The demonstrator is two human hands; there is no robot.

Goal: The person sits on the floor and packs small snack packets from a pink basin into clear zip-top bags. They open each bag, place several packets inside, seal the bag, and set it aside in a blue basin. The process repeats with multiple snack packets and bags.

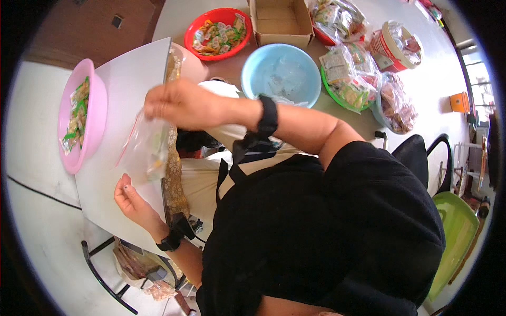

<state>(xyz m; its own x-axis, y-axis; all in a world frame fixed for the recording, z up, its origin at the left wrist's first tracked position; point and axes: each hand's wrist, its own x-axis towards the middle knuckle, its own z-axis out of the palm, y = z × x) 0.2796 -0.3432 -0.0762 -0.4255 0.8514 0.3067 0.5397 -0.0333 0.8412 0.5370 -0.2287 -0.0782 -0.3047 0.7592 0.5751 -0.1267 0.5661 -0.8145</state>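
Observation:
My right hand (184,103), slightly blurred, grips the top edge of a clear plastic zip bag (138,146) with a red strip. The bag hangs over the near edge of the white table (118,79), with small green and yellow shapes showing in its lower part. Just below the bag is my left hand (134,201), fingers loosely curled and thumb apart, with nothing visible in it. Whether its fingertips touch the bag is unclear. A pink plastic basin (101,106) with green-and-clear packets (77,114) stands at the far side of the table.
To my right stand a red basin (189,43) of small packets, a light blue basin (247,75) with clear plastic in it, a cardboard box (282,19), a green basin (328,89) of filled bags and a bucket (389,47). A black metal frame (101,276) stands to my left.

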